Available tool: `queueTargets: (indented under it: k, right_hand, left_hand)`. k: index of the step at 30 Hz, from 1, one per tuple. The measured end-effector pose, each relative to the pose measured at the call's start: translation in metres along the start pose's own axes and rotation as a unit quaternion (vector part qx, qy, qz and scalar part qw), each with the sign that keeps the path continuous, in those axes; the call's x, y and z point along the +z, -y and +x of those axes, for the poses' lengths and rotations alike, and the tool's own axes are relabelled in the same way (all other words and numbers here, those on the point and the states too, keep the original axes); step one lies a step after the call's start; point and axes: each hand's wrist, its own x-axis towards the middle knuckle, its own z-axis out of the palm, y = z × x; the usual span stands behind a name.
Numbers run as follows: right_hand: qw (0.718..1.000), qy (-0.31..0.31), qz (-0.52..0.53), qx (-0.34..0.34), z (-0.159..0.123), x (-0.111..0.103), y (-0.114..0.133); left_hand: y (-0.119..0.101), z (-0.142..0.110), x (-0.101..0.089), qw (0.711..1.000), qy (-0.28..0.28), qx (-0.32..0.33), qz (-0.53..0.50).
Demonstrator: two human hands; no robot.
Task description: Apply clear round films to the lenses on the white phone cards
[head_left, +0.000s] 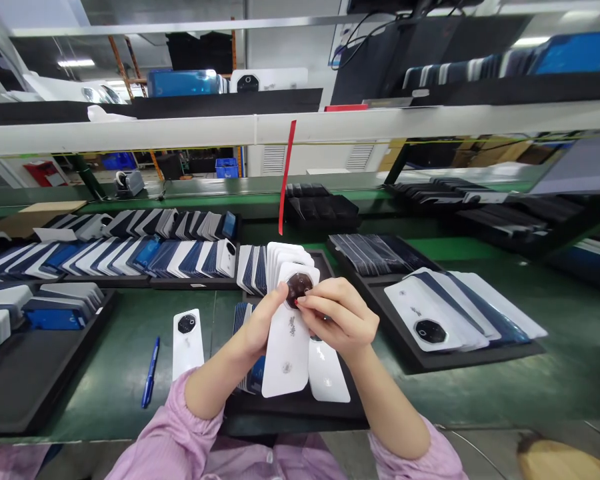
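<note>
left hand (260,327) grips white cover (287,347) above near tray (300,408) | right hand (337,317) pinches at its lens ring (299,288) | risk: loose grip, cover drops onto second cover (327,373); fingers may smudge ring

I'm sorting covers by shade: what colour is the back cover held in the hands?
White, with a dark round camera ring: the back cover, head view.
</note>
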Motion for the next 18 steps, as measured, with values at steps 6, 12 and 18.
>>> queueTargets:
  k: [6,12,18]
  right_hand:
    - [0.999,0.048,0.006,-0.018,0.005,0.005,-0.008]
    - [0.987,0.137,-0.025,-0.080,0.009,-0.002,-0.018]
    - [0.976,0.160,-0.056,-0.133,0.016,-0.004,-0.016]
  left_hand:
    - [-0.005,0.006,-0.013,0.998,0.010,0.013,0.065]
    - [-0.023,-0.004,-0.004,0.998,0.003,-0.013,0.057]
    - [-0.024,-0.006,-0.003,1.000,0.000,-0.005,0.001]
